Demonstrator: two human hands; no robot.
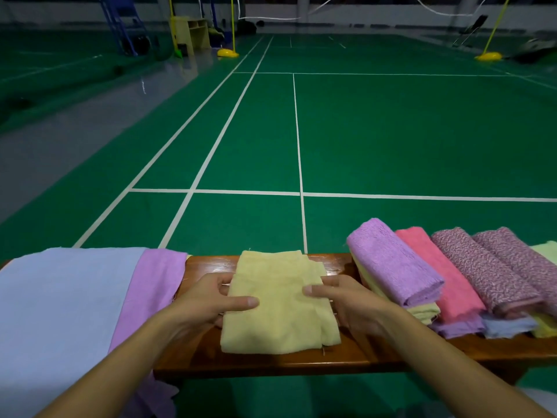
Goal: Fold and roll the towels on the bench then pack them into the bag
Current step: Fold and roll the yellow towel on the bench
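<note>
At the lower centre of the frame, the wooden bench [265, 362] shows bare strips along its near edge and beside the folded yellow towel [278, 303]. Flat blue and purple cloths [60, 297] cover its left end, and a row of rolled towels [446, 276] crowds the right. Open green floor [391, 140] fills the frame above.

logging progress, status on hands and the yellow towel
Left hand and right hand both pinch the folded yellow towel flat on bench. Not rolled yet. Nothing blocking.
</note>
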